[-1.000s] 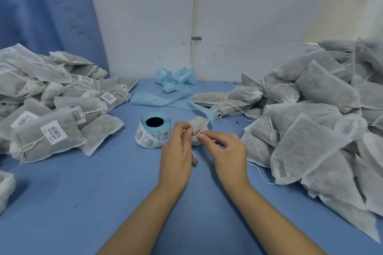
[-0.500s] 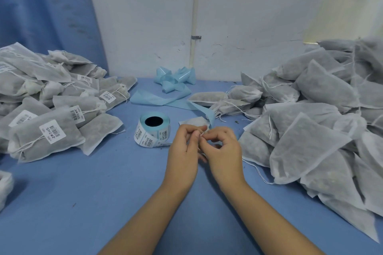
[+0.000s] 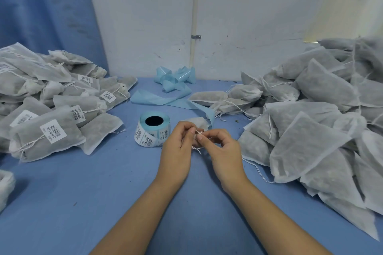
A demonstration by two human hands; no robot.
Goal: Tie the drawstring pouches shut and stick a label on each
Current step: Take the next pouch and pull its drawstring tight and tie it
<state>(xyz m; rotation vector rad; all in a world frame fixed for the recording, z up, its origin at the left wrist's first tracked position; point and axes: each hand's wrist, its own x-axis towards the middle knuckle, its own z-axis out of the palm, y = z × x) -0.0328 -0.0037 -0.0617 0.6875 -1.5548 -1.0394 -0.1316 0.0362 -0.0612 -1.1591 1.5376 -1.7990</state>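
Note:
A grey-white drawstring pouch lies on the blue table just behind my hands, mostly hidden by them. My left hand and my right hand meet above the table, each pinching the pouch's white drawstring between thumb and fingertips. A loose string end hangs below the fingers. The roll of barcode labels on light blue backing stands just left of my left hand.
A heap of tied, labelled pouches fills the left side. A larger heap of unlabelled pouches fills the right. Empty blue backing strip lies curled at the back by the white wall. Another white pouch shows at the left edge.
My hands have drawn a little closer to me and lower, working the drawstring between the fingertips. The pouch now shows more behind them. The piles and label roll have not moved.

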